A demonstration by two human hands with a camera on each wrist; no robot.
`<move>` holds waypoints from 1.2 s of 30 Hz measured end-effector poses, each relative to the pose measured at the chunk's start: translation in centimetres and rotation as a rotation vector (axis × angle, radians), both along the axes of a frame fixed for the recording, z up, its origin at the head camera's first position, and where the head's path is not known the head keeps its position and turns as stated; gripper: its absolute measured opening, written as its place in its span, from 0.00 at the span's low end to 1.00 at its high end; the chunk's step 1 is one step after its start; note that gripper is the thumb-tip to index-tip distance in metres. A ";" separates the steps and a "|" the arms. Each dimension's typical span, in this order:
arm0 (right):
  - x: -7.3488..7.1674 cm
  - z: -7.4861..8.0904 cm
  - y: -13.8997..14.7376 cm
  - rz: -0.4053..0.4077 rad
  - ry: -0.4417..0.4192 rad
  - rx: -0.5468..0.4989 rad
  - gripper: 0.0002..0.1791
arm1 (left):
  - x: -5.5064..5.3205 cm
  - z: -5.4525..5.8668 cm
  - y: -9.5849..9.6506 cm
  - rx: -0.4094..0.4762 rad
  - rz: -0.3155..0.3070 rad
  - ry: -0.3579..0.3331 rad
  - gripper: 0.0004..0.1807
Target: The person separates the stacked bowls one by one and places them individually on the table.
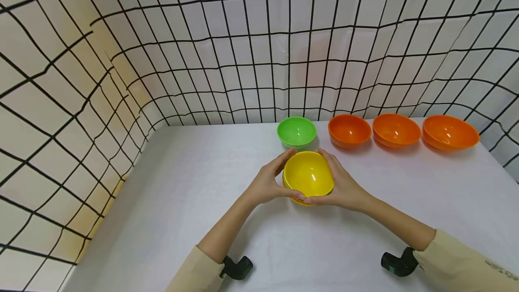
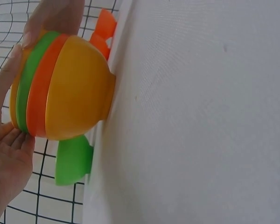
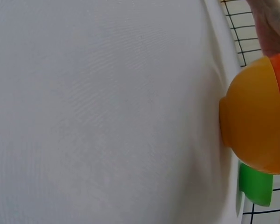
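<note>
A stack of bowls stands on the table, with a yellow bowl (image 1: 310, 172) on top. Below it in the left wrist view come a green bowl (image 2: 30, 81), an orange bowl (image 2: 45, 86) and a deeper yellow bowl (image 2: 79, 88) whose foot meets the table. My left hand (image 1: 265, 184) grips the top yellow bowl from the left, thumb at the near side. From the right, my right hand (image 1: 342, 186) holds the same bowl, its thumb meeting the left thumb. In the right wrist view the left hand (image 3: 273, 28) shows above the stack; the right hand is out of that frame.
Just behind the stack sits a single green bowl (image 1: 297, 132). To its right, along the back edge, is a row of orange bowls: a small one (image 1: 349, 130), a middle one (image 1: 396, 130) and a wide one (image 1: 450, 133). A black-gridded white curtain (image 1: 251, 44) borders the white table (image 1: 182, 170).
</note>
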State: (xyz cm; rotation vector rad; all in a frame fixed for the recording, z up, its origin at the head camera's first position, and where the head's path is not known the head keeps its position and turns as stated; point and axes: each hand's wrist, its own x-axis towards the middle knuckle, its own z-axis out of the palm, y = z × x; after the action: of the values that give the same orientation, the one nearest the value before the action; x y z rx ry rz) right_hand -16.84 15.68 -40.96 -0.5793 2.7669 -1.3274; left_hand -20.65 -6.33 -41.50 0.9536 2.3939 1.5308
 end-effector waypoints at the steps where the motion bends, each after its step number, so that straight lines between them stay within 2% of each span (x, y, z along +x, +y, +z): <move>1: 0.0 -0.1 0.0 -0.006 0.004 -0.004 0.66 | 0.0 0.0 0.0 -0.002 -0.002 0.002 0.56; 8: 0.2 -0.7 -0.1 -0.037 0.038 -0.052 0.65 | 0.1 -0.1 -0.2 -0.041 -0.009 0.021 0.58; 12: 0.2 -0.8 -0.2 -0.046 0.071 -0.082 0.65 | 0.1 -0.2 -0.2 -0.033 -0.016 0.027 0.58; 31: -0.1 -1.8 0.0 -0.067 0.181 -0.114 0.62 | 0.2 -0.1 -0.3 -0.061 -0.012 0.034 0.59; 36: 0.0 -1.9 0.0 -0.074 0.185 -0.118 0.63 | 0.2 -0.1 -0.3 -0.061 -0.008 0.032 0.59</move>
State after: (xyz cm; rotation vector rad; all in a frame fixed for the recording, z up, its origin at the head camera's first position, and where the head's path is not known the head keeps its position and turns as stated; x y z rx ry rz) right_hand -16.88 15.67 -42.82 -0.6422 2.8964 -1.5359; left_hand -20.44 -6.61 -41.56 0.9817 2.4398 1.4422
